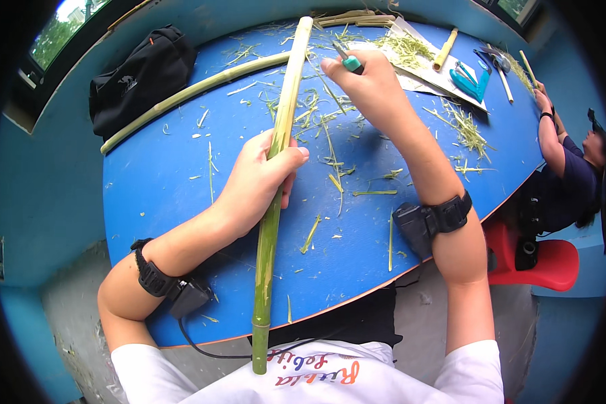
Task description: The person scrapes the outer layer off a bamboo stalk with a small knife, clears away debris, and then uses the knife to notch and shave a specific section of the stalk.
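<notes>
My left hand point(261, 174) is closed around a bamboo stick point(266, 256). The stick stretches from my shirt to the far part of the table. Its near part is green and its far part is scraped pale. In my right hand point(370, 84) is a small knife point(351, 62) with a teal and black handle, its short blade pointing up and left. The blade is just right of the stick's far end, apart from it. Green shavings point(326, 128) lie on the blue table point(175, 195) around both hands.
Behind the stick lie a long curved bamboo pole point(202, 91) and a black bag point(145, 74). At the far right are a paper sheet point(421, 84) with shavings, a bamboo piece point(446, 48), teal pliers point(470, 82) and a hammer point(503, 71). Another person point(565, 161) works by a red chair point(545, 262).
</notes>
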A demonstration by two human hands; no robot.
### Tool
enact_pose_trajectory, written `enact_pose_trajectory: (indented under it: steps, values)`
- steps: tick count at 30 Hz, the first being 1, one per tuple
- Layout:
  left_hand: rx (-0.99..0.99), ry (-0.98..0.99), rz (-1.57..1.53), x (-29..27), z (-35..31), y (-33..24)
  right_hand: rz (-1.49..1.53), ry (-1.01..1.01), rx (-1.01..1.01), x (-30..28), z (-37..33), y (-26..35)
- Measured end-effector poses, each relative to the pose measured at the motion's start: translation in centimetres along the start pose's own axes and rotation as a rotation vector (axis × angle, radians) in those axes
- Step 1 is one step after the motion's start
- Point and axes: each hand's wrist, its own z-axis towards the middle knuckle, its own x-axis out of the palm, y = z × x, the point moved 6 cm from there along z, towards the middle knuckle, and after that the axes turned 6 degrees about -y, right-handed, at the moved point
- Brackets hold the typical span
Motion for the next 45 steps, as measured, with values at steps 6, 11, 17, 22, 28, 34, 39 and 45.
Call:
enact_pose_trajectory:
  steps: [6, 11, 17, 22, 28, 34, 39, 45]
  values:
    - [-0.01, 0.03, 0.042, 0.1, 0.0, 0.3, 0.031, 0.085, -0.004, 1.2, -0.5, 0.0]
    - [-0.005, 0.038, 0.061, 0.0, -0.2, 0.0, 0.109, -0.022, -0.04, 1.3, -0.2, -0.3]
    - [-0.027, 0.078, 0.11, 0.2, -0.4, 0.3, 0.112, -0.17, -0.12, 0.1, 0.2, -0.3]
    - [-0.031, 0.129, 0.163, 0.3, -0.7, 0.2, 0.072, -0.322, -0.113, -1.9, 1.1, -1.9]
    - [-0.05, 0.178, 0.169, -0.1, -0.7, 0.3, 0.144, -0.559, 0.005, -4.2, 2.1, -4.5]
    - [-0.037, 0.19, 0.16, 0.3, -0.8, 0.2, 0.128, -0.406, 0.028, -4.5, 2.4, -5.1]
    - [0.018, 0.174, 0.15, 0.8, -0.9, 0.1, 0.066, 0.114, 0.134, -0.1, 1.0, -2.5]
    - [-0.053, 0.122, -0.072, 0.3, -0.1, 0.4, 0.15, 0.248, 0.13, 0.6, -0.4, -0.6]
